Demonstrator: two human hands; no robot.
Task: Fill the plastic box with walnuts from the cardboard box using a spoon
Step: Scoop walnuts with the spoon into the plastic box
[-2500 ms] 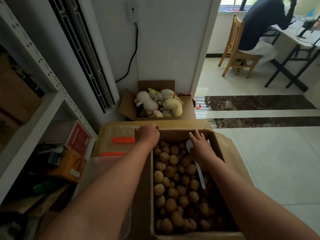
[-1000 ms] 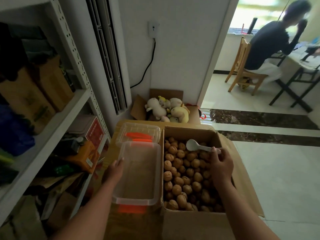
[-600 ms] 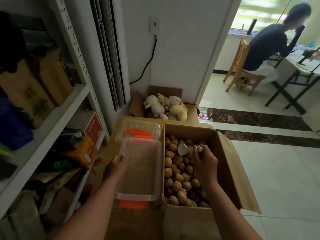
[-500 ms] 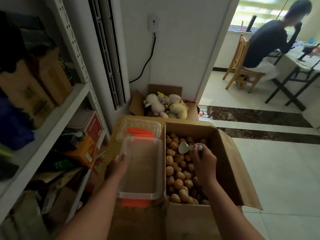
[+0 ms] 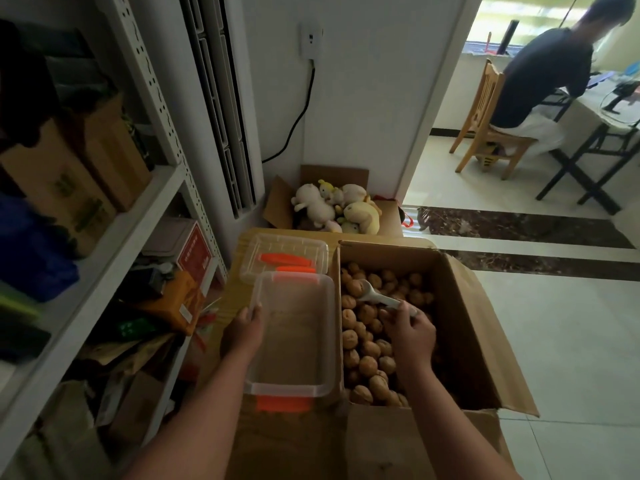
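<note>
Head view: the clear rectangular plastic box with orange latches at its near and far ends sits on a brown cardboard surface, just left of the open brown cardboard box and touching its left wall. The plastic box is see-through, with rounded corners and a thick rim, and holds no walnuts. The left hand grips its left long rim, thumb hooked over the edge and the other fingers hidden outside the wall. The cardboard box has its flaps folded outward and is filled with round, wrinkled tan walnuts, heaped across its floor. The right hand is over the heap, fingers curled round the handle of a white plastic spoon. The handle slants up and to the left, and the bowl lies among the nuts toward the far left of the box. Whether a nut sits in the bowl cannot be told. Beyond the plastic box lies a clear plastic lid with orange clips, flat on the same surface. Farther back, a smaller cardboard carton holds pale plush toys. A white metal shelf rack stands at left.
</note>
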